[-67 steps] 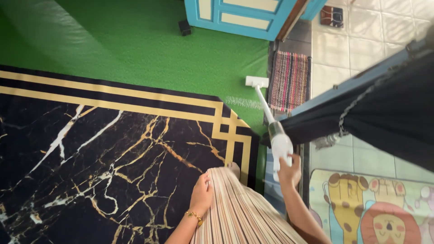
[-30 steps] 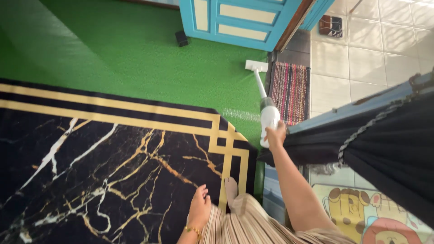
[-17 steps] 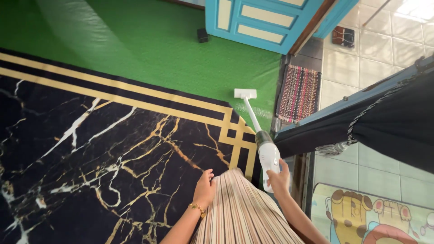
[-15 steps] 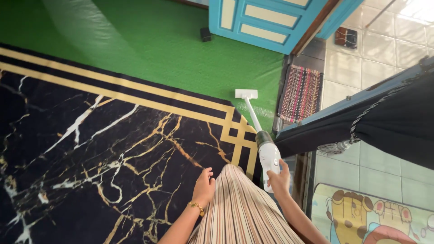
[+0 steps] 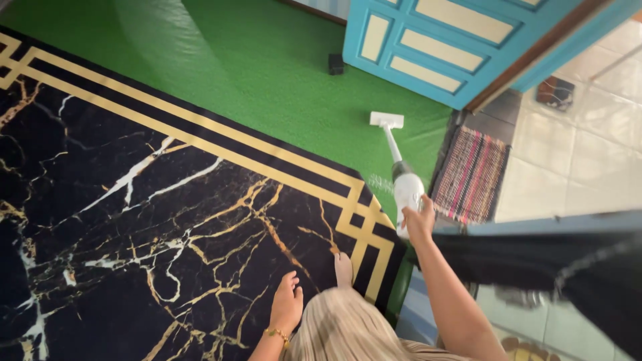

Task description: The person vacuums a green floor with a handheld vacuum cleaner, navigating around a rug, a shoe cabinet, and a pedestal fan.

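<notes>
My right hand (image 5: 419, 220) grips the handle of a white stick vacuum (image 5: 405, 188), arm stretched forward. Its thin tube runs up to a white floor head (image 5: 386, 119) resting on the green carpet (image 5: 267, 80) near the blue panelled door (image 5: 461, 40). My left hand (image 5: 286, 306), with a gold bracelet at the wrist, hangs with loose fingers over the black rug with gold marble veins (image 5: 134, 220) and holds nothing. My striped skirt (image 5: 341, 331) and one bare foot (image 5: 343, 269) show below, the foot on the rug's gold border.
A striped woven doormat (image 5: 471, 175) lies right of the vacuum at the doorway. Pale floor tiles (image 5: 575, 160) lie beyond it. A dark curtain with a blue edge (image 5: 555, 257) crosses the lower right. A small black doorstop (image 5: 336, 63) sits by the door.
The vacuum head has been pushed forward off the rug corner onto the green carpet toward the door, my right arm stretching out. My left hand has come off the skirt. The view has swung.
</notes>
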